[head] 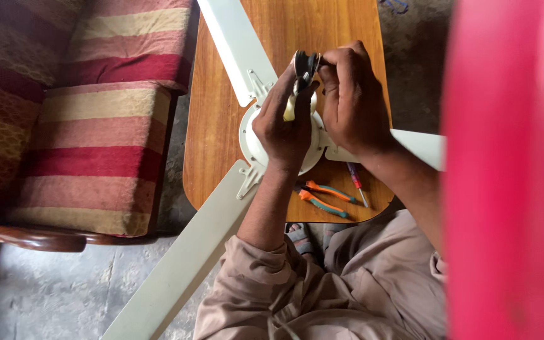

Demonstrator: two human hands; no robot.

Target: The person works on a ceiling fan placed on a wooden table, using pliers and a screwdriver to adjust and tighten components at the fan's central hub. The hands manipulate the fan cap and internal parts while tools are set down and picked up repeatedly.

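Left hand: left hand (pixel 284 129) was curled around a pale rod (pixel 290 111) standing up from the fan hub, fingers wrapped tight.
Right hand: right hand (pixel 354 101) was bent over the top of the rod, fingertips pinching a small dark part (pixel 305 66) there.
Ceiling fan: white ceiling fan (pixel 256 148) lay flat on the wooden table (pixel 218 126), hub under both hands, blades reaching past the table edges.
Tools: orange-handled pliers (pixel 325 198) and a screwdriver (pixel 356 182) lay on the table's near edge, just beside the hub.
Surroundings: striped sofa (pixel 89 126) stood left of the table; a red blurred shape (pixel 511 170) filled the right side.
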